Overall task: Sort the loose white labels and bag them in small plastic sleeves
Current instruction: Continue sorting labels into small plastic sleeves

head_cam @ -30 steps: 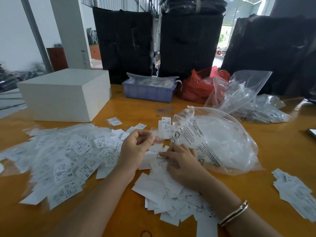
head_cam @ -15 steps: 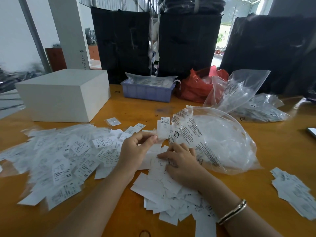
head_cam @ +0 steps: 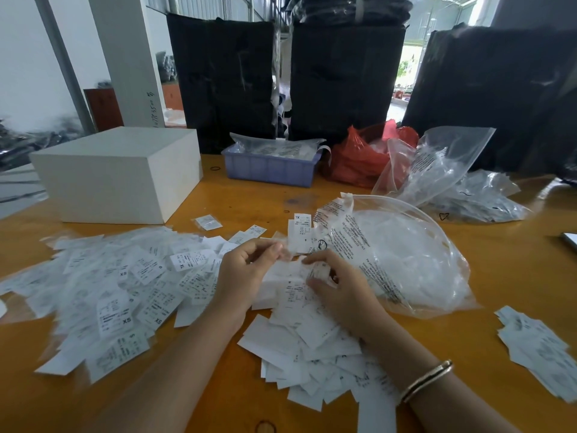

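Task judged well short of finished. Large spread of bagged labels (head_cam: 103,289) at left, most seemingly already sheathed in small sleeves, with size marks XS, S and XL legible. Heap of loose white labels (head_cam: 312,348) directly below the hands, not yet bagged; smaller stack of labels (head_cam: 540,348) at far right, bagged or bare not discernible. One XL label (head_cam: 300,232) propped upright just beyond the fingertips.

Left hand (head_cam: 246,273) curled, thumb and forefinger pinching a thin translucent piece, probably a sleeve, though too blurred to confirm. Right hand (head_cam: 340,289) curled over the heap, fingers pinching a small label (head_cam: 320,270) at the tips. Hands close together, nearly touching, apparently at the step of pairing label with sleeve.

Large clear bag (head_cam: 402,254) of what looked like unused sleeves lying open just right of the hands, printed warning text along its mouth. Single bagged label (head_cam: 207,221) lying apart near the box.

Surface (head_cam: 505,276) of glossy orange-brown wood. At rear: white box (head_cam: 118,173) at left, lavender plastic tray (head_cam: 270,167) holding more clear packets, red plastic bag (head_cam: 359,157), further clear bags (head_cam: 443,170) at right. Behind these, tall black wrapped bundles (head_cam: 224,82). Room resembling a warehouse or workshop: white pillar (head_cam: 125,57), grey post, daylight entering at upper right.
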### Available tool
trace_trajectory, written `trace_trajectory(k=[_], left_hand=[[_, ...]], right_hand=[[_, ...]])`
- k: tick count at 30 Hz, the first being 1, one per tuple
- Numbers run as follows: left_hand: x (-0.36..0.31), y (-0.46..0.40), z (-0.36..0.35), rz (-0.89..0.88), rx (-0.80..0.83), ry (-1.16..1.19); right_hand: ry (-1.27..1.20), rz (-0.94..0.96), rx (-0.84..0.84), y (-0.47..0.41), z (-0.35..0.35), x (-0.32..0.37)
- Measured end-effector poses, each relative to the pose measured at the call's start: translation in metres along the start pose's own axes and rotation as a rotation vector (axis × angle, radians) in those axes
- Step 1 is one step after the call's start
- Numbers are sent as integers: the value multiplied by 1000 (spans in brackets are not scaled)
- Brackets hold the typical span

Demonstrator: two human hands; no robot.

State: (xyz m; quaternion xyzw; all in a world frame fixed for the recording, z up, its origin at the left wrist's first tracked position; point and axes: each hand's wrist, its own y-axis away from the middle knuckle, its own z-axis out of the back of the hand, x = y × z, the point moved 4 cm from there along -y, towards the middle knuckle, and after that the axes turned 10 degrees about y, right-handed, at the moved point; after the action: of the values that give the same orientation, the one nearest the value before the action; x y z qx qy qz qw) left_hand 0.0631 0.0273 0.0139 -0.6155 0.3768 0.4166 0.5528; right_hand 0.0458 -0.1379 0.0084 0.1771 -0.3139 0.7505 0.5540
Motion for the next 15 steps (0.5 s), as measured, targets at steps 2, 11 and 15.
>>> trace_trajectory(k=[2, 11, 15], left_hand=[[2, -1, 0, 13, 9, 2], [2, -2, -5, -151, 109, -183], [3, 1, -7, -164, 155, -197]], right_hand=[[-177, -45, -53, -1, 5, -2], [-820, -211, -320, 3, 20, -17], [-936, -248, -284, 5, 19, -14]])
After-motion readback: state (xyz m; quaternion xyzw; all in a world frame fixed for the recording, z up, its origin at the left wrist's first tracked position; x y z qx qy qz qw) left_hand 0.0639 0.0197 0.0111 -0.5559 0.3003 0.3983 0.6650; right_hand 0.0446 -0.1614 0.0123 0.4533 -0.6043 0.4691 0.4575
